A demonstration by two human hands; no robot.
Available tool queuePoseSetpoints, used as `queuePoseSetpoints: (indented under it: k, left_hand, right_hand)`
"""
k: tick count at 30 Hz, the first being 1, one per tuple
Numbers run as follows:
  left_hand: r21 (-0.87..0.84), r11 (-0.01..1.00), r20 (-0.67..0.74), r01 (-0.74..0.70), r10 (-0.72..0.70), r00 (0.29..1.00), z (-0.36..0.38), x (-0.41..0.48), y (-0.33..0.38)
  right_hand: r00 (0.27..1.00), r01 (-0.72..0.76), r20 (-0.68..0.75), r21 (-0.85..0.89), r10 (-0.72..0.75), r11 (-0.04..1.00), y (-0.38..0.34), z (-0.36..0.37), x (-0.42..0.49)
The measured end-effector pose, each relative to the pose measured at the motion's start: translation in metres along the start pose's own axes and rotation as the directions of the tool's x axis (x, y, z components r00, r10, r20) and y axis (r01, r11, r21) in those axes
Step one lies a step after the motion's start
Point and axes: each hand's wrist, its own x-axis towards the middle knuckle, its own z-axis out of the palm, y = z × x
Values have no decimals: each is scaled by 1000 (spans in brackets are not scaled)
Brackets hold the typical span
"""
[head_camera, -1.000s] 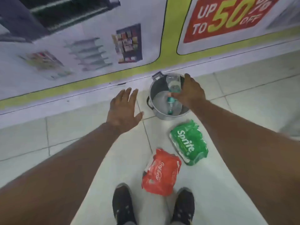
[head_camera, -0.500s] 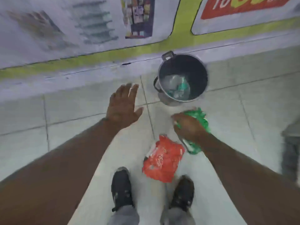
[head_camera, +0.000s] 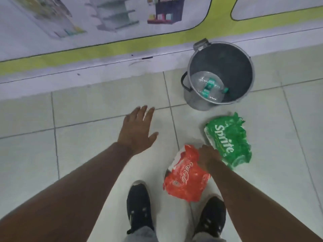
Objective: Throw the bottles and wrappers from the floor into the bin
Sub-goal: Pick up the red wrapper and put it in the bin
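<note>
Red Coca-Cola wrapper (head_camera: 185, 179) under right hand (head_camera: 208, 155), green Sprite wrapper (head_camera: 230, 137) beside

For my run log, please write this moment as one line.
bottle: in bin | right hand: on red wrapper, grip unclear | green wrapper: on floor | left hand: open, empty

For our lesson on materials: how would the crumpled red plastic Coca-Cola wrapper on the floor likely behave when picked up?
The crumpled red plastic Coca-Cola wrapper looks like thin, creased film, so it would probably flop and sag rather than hold shape. It lies flattish with nothing visibly inside, so it is likely light. The right hand rests at its top edge; a pinch should probably suffice.
</note>
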Motion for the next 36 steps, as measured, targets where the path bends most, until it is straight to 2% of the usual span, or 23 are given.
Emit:
queuePoseSetpoints:
  k: [5,7,10,13,15,17,19,20,22,24,29,31,36]
  left_hand:
    - [3,999,-3,-40,40,999,-16,9,17]
    - [-15,999,-9,-34,34,999,-27,9,22]
    - [-26,1000,-32,4,-5,999,-48,-2,33]
    - [-43,997,-28,58,-60,998,-77,-19,49]
    - [-72,994,-22,84,-86,996,-101,-30,60]
    - [-102,991,-39,88,-93,995,-128,-34,69]
    - [-111,990,-54,81,-88,995,-157,-29,75]
    - [-106,992,-66,71,-78,995,-176,-22,77]
    - [-88,995,-96,55,-64,993,-201,-6,80]
    - [-87,995,-130,49,-61,990,-224,12,84]
    - [-95,995,-203,19,-38,979,-251,49,93]
    - [-88,996,-204,9,-27,979,-251,56,94]
    - [-78,997,-192,10,-25,981,-232,59,89]
  right_hand:
    - [996,-56,-69,52,59,997,2,-7,-5]
    - [993,-18,-114,-4,18,1000,6,-19,-13]
    - [983,18,-183,10,-16,1000,12,-44,-40]
    - [948,109,-293,-63,-123,992,23,-86,-77]
    - [881,178,-439,-39,-176,983,35,-124,-106]
    - [763,263,-614,9,-202,965,50,-162,-124]
    - [735,183,-668,25,-120,983,65,-208,-140]
    - [692,141,-718,25,-81,990,75,-234,-149]
    - [571,107,-812,-75,-123,991,93,-273,-158]
    - [488,126,-858,-117,-164,985,114,-307,-163]
    - [419,56,-907,-27,-48,998,138,-366,-157]
    - [428,81,-903,9,-27,997,139,-374,-148]
    - [566,75,-824,14,-31,997,127,-367,-110]
